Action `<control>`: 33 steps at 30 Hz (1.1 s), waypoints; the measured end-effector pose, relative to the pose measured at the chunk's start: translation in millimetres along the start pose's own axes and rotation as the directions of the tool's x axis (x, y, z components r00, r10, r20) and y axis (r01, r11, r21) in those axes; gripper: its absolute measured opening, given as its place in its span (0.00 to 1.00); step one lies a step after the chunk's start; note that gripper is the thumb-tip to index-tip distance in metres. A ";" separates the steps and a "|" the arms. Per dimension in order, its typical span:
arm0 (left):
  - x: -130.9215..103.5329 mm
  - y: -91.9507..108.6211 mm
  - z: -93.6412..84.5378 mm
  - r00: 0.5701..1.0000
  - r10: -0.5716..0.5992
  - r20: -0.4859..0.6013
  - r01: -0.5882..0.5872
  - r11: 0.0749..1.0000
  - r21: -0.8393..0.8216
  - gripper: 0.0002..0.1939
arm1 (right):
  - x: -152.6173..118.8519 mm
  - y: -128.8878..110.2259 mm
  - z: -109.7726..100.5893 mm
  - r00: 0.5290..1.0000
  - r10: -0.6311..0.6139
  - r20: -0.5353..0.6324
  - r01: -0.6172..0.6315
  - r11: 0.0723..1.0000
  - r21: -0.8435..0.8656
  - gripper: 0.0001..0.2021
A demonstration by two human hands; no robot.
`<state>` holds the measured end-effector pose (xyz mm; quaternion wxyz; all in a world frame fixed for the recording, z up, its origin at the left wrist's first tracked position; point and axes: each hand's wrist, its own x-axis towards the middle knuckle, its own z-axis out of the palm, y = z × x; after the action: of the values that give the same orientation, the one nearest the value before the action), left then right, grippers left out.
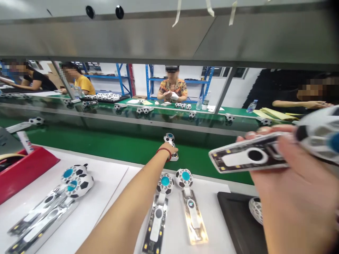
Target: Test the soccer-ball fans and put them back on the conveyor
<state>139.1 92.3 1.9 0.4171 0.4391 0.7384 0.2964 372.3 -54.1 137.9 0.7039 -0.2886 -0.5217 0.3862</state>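
the right hand (293, 190) has its thumb and fingers closed around a held light (255, 155), whose blurred football head sits beyond the thumb while its flat body sticks out leftward past the fingertips. well apart from it, the left hand (170, 148) reaches over the green strip (119, 141), fingers down on a reached light (168, 137); the ball shows just beyond them and some of the body below, but i cannot tell whether they grip or merely touch it. nearer the wearer than those fingers, on the white-covered bench (100, 173), lie a lit light (191, 204), its body glowing, and beside it a dark light (159, 213). well left of the left fingers, a pair of lights (54, 212) lies side by side, near a red holder (31, 169). below the right fingers, a white lattice ball (255, 210) shows over a black tray (233, 225). i judge the work partway through a batch: the lights around the hands look fully joined, head to body, yet only one plainly glows, and which others are finished i cannot tell.
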 end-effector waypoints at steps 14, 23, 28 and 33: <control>-157.4 2.5 -20.8 0.911 0.348 0.219 0.006 0.521 -0.854 0.09 | 53.8 143.3 2.8 0.893 0.442 -0.084 -0.426 0.772 -0.471 0.32; -215.8 16.0 -9.8 0.845 0.458 0.278 -0.050 0.584 -0.810 0.16 | -11.5 27.4 36.9 0.710 0.386 0.590 -0.387 0.913 -0.131 0.22; -225.0 10.7 -3.5 0.749 0.563 0.349 -0.087 0.606 -0.790 0.24 | -20.4 32.9 32.5 0.895 0.142 0.424 0.001 0.948 -0.320 0.14; -232.3 10.7 -5.7 0.629 0.634 0.450 -0.050 0.611 -0.790 0.34 | -27.2 28.7 33.1 0.907 -0.060 0.416 0.234 0.894 -0.382 0.13</control>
<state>200.3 -111.6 95.8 0.7258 0.4625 0.2379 0.4503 329.3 -61.6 110.3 0.5325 -0.3096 -0.7443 0.2580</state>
